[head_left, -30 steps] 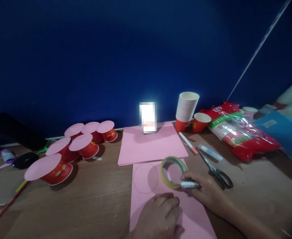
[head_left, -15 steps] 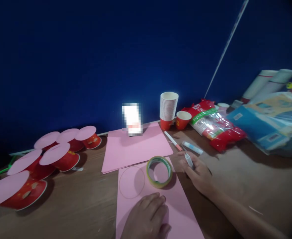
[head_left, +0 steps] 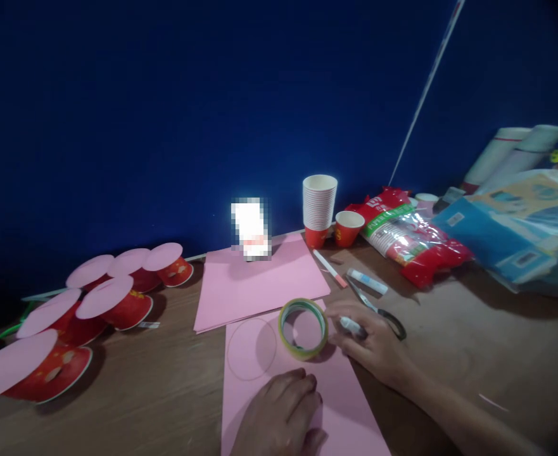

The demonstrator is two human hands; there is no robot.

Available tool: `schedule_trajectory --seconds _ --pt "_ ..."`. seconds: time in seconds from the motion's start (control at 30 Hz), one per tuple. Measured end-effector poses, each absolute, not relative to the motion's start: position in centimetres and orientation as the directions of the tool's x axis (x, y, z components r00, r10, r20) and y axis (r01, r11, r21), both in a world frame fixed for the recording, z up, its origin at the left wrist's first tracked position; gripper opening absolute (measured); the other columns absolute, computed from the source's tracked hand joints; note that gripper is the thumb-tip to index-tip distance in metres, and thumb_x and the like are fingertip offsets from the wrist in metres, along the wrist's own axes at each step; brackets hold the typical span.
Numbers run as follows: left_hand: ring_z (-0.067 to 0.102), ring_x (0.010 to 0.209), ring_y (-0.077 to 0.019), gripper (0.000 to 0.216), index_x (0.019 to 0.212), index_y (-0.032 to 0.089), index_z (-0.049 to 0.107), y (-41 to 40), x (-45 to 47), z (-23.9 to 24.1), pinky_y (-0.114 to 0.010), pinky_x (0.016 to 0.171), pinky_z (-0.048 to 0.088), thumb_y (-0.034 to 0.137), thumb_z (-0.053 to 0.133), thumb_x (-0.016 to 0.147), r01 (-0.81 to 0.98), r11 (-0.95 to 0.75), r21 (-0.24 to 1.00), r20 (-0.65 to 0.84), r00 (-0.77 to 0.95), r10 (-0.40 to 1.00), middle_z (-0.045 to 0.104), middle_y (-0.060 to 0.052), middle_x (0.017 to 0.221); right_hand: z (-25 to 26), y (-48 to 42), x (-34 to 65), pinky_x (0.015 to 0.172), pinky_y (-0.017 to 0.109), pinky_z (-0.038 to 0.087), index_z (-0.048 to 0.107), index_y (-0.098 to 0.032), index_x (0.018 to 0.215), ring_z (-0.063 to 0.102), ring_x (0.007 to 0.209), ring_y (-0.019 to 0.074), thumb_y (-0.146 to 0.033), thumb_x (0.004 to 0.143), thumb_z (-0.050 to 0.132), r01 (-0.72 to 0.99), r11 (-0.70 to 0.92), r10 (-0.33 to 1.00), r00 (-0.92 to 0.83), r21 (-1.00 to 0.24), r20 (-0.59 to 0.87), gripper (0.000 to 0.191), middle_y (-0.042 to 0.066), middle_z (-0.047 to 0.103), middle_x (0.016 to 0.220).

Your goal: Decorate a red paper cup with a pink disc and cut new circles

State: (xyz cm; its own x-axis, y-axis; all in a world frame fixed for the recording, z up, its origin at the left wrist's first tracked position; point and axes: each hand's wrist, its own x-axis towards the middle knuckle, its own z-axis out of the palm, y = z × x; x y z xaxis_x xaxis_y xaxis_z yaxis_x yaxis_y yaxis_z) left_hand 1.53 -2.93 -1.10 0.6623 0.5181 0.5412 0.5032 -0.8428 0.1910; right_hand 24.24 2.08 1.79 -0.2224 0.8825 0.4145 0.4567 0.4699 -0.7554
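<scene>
A pink paper sheet (head_left: 340, 405) lies on the wooden table in front of me, with a pencilled circle (head_left: 251, 348) drawn on it. A yellow-green tape roll (head_left: 303, 328) rests flat on the sheet beside the circle. My left hand (head_left: 281, 418) presses on the sheet near its lower edge, fingers curled. My right hand (head_left: 371, 342) grips a white pen (head_left: 352, 326) whose tip is beside the right side of the tape roll.
Scissors (head_left: 378, 310), a glue tube (head_left: 367, 280) and a marker (head_left: 330, 268) lie right of a pink paper stack (head_left: 259, 282). A cup stack (head_left: 318, 209), a single red cup (head_left: 348, 228) and a bagged cup pack (head_left: 405, 237) stand behind. Red cups with pink discs (head_left: 102, 297) sit left.
My view swung right. The tape roll, tilted up a second ago, now lies flat. My right hand with the pen moved off toward the scissors and has come back beside the roll.
</scene>
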Motion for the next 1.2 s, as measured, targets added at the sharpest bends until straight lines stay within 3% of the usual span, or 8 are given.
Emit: schedule_trajectory --seconds 0.1,0.23,0.5,1.03,1.2 --pt "0.066 0.093 -0.0236 0.025 0.101 0.016 0.063 -3.0 1.7 -1.8 -0.033 0.077 0.059 0.029 0.061 0.079 0.514 -0.822 0.244 0.564 0.614 0.551 0.072 -0.006 0.099 0.6 2.1 23.9 0.087 0.029 0.05 0.063 -0.023 0.109 0.061 0.104 0.0206 -0.015 0.077 0.067 0.374 0.588 0.801 -0.395 -0.717 0.451 0.033 0.007 0.065 0.11" --pt "0.066 0.094 -0.0223 0.029 0.101 0.017 0.062 -3.2 1.8 -2.5 -0.033 0.081 0.057 0.032 0.065 0.076 0.533 -0.805 0.26 0.562 0.594 0.575 0.072 -0.004 0.103 -0.6 2.0 23.7 0.085 0.028 0.052 0.066 -0.024 0.108 0.062 0.1 0.0188 -0.008 0.079 0.061 0.379 0.582 0.788 -0.48 -0.72 0.385 0.034 0.007 0.064 0.111" --pt "0.065 0.096 -0.021 0.028 0.098 0.018 0.06 -3.3 1.8 -2.8 -0.032 0.085 0.055 0.035 0.065 0.077 0.542 -0.803 0.249 0.545 0.606 0.579 0.072 -0.004 0.101 -0.2 2.0 23.7 0.081 0.03 0.053 0.068 -0.026 0.104 0.062 0.096 0.0194 -0.011 0.083 0.057 0.443 0.57 0.797 -0.503 -0.692 0.334 0.028 0.006 0.062 0.107" --pt "0.064 0.097 -0.0212 0.032 0.098 0.016 0.06 -3.1 1.7 -3.5 -0.031 0.079 0.055 0.04 0.065 0.077 0.548 -0.809 0.213 0.504 0.647 0.572 0.072 -0.005 0.102 -0.1 2.1 23.9 0.077 0.03 0.057 0.07 -0.025 0.101 0.065 0.092 0.0188 -0.015 0.083 0.059 0.46 0.586 0.797 -0.477 -0.668 0.37 0.023 0.006 0.063 0.104" --pt "0.062 0.101 -0.0219 0.033 0.098 0.017 0.059 -3.3 1.7 -3.7 -0.032 0.082 0.054 0.041 0.066 0.076 0.562 -0.792 0.24 0.411 0.68 0.607 0.071 -0.006 0.105 -0.1 2.1 23.8 0.076 0.028 0.057 0.071 -0.025 0.1 0.066 0.09 0.0188 -0.016 0.082 0.06 0.441 0.589 0.794 -0.471 -0.678 0.384 0.022 0.006 0.064 0.103"
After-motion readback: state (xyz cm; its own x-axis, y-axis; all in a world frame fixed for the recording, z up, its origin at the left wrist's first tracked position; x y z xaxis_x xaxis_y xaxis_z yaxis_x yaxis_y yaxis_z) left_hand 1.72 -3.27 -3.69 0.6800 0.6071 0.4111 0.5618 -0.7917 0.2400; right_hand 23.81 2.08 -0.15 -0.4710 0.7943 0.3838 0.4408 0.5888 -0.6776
